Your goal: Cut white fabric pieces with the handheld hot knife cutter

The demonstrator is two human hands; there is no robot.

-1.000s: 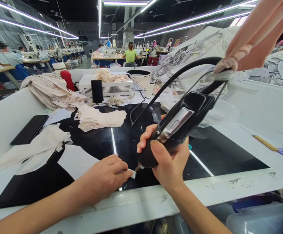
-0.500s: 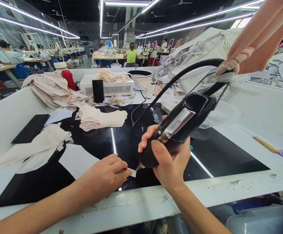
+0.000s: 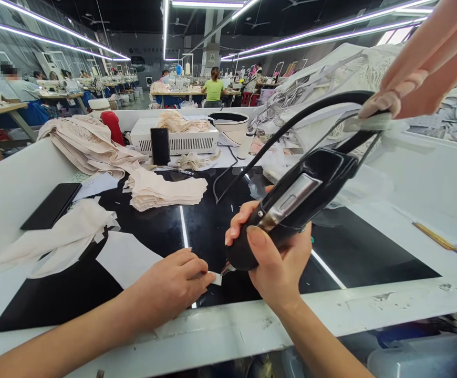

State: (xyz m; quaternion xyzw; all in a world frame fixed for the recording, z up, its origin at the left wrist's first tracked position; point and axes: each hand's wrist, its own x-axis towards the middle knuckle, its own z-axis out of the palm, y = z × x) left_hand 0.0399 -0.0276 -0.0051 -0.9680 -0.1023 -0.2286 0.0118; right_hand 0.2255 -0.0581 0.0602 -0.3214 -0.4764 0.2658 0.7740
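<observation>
My right hand [image 3: 278, 262] is wrapped round a black corded hand-held power tool [image 3: 291, 205] with a metal side plate. The tool tilts down to the left, and its thin metal tip meets or nearly meets the end of a small white strip [image 3: 216, 278]. My left hand [image 3: 169, 286] is closed on that strip, fingers pressed together low over the glossy black board [image 3: 370, 247]. Most of the strip is hidden under my fingers. Just left of this hand lies a flat white piece [image 3: 126, 257]. A pink cloth strap [image 3: 413, 73] is tied to the tool's upper end.
Stacked cream fabric pieces [image 3: 165, 191] lie behind my left hand. A white vented box [image 3: 191, 142], a propped phone [image 3: 160, 147] and a round tub [image 3: 232, 126] stand at the back. Heaped garments [image 3: 331, 79] rise at right. A wood-handled tool [image 3: 433, 235] lies right.
The whole view has shifted slightly. Both hands keep their grips, and the tool's tip stays at the end of the white strip.
</observation>
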